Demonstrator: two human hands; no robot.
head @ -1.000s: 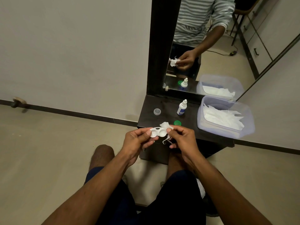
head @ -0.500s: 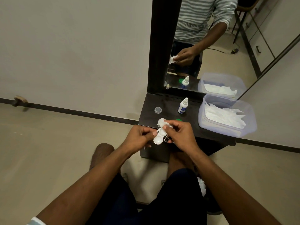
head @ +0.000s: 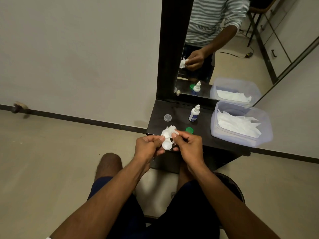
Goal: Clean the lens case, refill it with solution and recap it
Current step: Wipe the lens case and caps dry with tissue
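The white lens case [head: 166, 140] is held upright, one well above the other, just in front of the dark shelf's front edge. My left hand [head: 148, 149] grips its left side with thumb and fingers. My right hand [head: 187, 145] pinches a small crumpled white tissue [head: 171, 129] against the case's upper well. On the shelf [head: 179, 116] stand a white solution bottle with a blue label [head: 194, 114], a green cap [head: 189, 130] and a clear cap [head: 167, 117].
A clear plastic tub [head: 241, 137] holding white tissues sits on the shelf's right part. A mirror [head: 215, 49] behind the shelf reflects the person and the items. My knees are below the shelf, over a beige floor.
The lens case has turned from lying sideways between my hands to standing on end. The tissue has shifted onto its upper well. Both hands stayed in front of the shelf.
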